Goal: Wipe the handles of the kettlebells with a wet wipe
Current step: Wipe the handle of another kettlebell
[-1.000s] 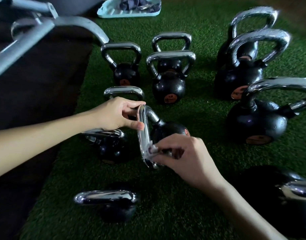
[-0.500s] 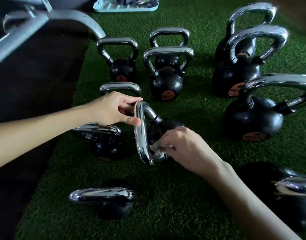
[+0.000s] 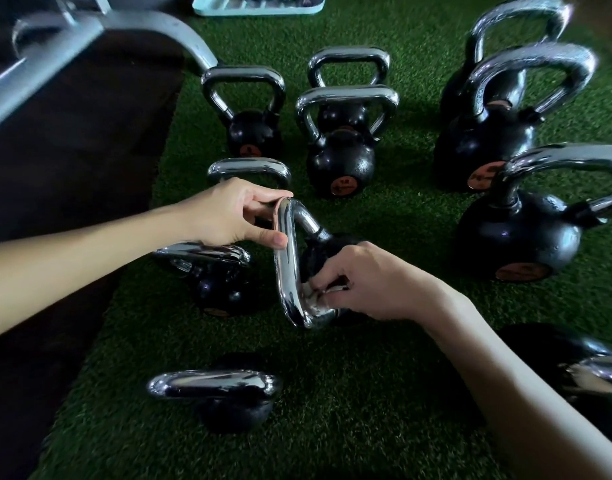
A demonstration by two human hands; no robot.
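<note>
My right hand (image 3: pixel 373 282) has slid the wipe (image 3: pixel 313 294) round the handle's (image 3: pixel 284 258) lower bend, fingers pinching it there. My left hand (image 3: pixel 228 213) grips the handle's top, tipping the kettlebell (image 3: pixel 320 252) at frame centre, I judge to expose that bend.

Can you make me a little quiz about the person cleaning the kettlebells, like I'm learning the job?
1. True or false: the left hand holds the chrome handle of the tipped kettlebell.
2. Pick one: what does the right hand press against that handle? A) a wet wipe B) a brush C) a sponge
3. Fill the gap: everything here stands on green artificial ____.

Key: 1 true; 2 A; 3 turf.
</note>
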